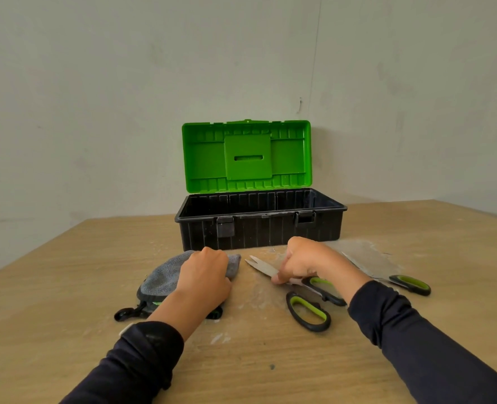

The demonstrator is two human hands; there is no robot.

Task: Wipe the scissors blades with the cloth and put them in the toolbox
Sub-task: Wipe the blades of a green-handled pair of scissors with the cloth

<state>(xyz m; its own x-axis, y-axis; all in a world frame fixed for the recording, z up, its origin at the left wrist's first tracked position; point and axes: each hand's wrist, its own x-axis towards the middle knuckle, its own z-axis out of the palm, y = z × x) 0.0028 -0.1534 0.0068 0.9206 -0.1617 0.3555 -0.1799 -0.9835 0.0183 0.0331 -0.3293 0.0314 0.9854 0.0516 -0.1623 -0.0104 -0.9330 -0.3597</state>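
A black toolbox (259,231) with its green lid (246,154) raised stands at the back of the wooden table. A grey cloth (161,277) lies at the front left, and my left hand (205,279) rests on it with the fingers curled into the fabric. Scissors with black and green handles (308,312) lie flat, slightly spread, blades pointing left. My right hand (311,265) presses down on them near the pivot, fingertips on the blades (260,265). A second pair of scissors (410,284) lies further right, apart from my hands.
White dusty smears (366,255) cover the table around the scissors and in front of the toolbox. A black clip or strap (124,313) sticks out from under the cloth. A plain wall stands behind the table.
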